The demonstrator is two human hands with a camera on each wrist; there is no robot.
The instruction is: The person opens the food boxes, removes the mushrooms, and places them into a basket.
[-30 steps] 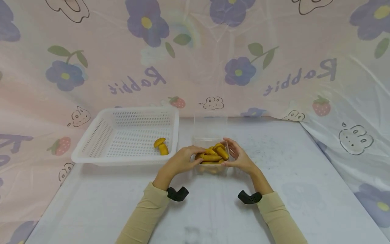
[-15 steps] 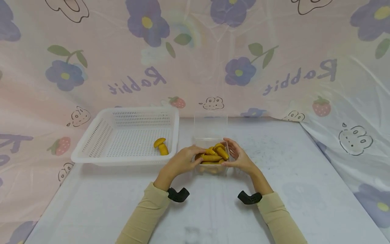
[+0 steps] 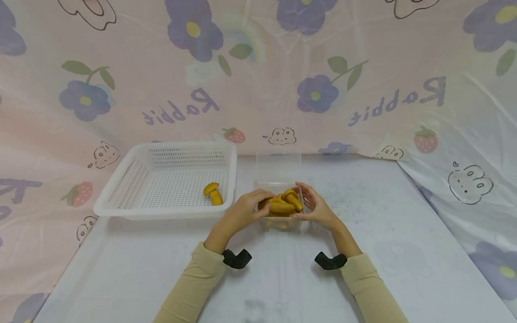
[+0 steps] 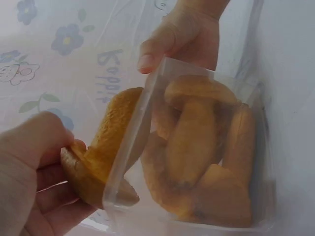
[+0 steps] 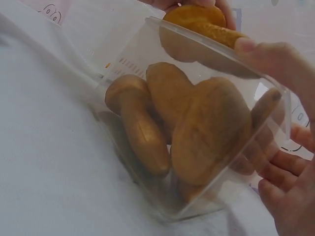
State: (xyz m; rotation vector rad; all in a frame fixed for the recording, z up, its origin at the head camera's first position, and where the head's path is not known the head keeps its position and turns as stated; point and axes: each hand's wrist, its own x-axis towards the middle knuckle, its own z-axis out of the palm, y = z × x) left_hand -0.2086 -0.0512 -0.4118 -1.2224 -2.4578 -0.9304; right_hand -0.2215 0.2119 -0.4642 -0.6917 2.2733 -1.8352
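The left hand (image 3: 246,208) has lifted one mushroom (image 4: 106,147) over the clear box's (image 3: 278,220) left rim (fingers pinching it), while the right hand (image 3: 317,207) stays curled round the box near the tabletop's (image 3: 363,251) middle; emptying continues.

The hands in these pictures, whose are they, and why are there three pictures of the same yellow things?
They belong to one person wearing three cameras: one on the head, one on each wrist. The head view shows a table with a white basket holding one toy mushroom, and a clear box full of more. The left hand grips a mushroom at the box's rim. The right hand holds the box. The wrist views show this close up.
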